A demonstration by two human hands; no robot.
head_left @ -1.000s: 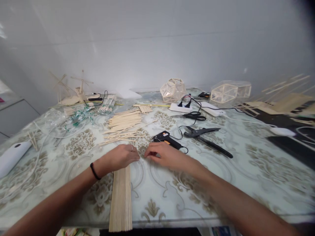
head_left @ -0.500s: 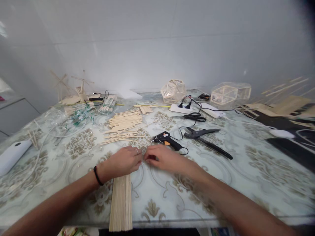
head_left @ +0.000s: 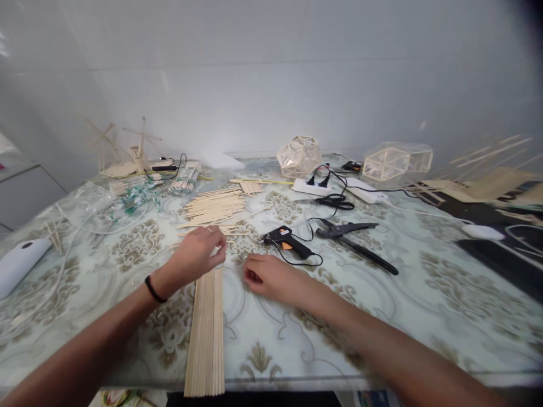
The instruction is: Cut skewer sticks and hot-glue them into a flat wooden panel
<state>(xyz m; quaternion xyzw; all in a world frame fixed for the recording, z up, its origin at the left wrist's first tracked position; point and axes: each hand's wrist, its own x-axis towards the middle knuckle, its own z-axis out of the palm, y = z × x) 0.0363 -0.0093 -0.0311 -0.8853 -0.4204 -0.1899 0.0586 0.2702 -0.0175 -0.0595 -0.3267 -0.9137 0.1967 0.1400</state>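
A flat panel of thin wooden sticks [head_left: 206,333] laid side by side runs from the table's front edge toward the middle. My left hand [head_left: 195,254] hovers just past the panel's far end, fingers curled together, near a loose pile of wooden sticks [head_left: 214,206]; what it holds, if anything, I cannot make out. My right hand [head_left: 267,277] rests on the table to the right of the panel, fingers curled in, with nothing visible in them. A black and orange glue gun [head_left: 287,240] lies just beyond my right hand.
Black pliers [head_left: 352,240] lie right of the glue gun. White power strips [head_left: 314,186] with cables, two stick polyhedra [head_left: 299,155], a stick windmill model [head_left: 136,152], a clear plastic wrapper [head_left: 102,203] and a white device [head_left: 21,263] ring the patterned table [head_left: 424,294].
My left hand has lifted off the panel's far end and moved toward the loose sticks. My right hand has drawn back slightly and curled. The two hands have parted.
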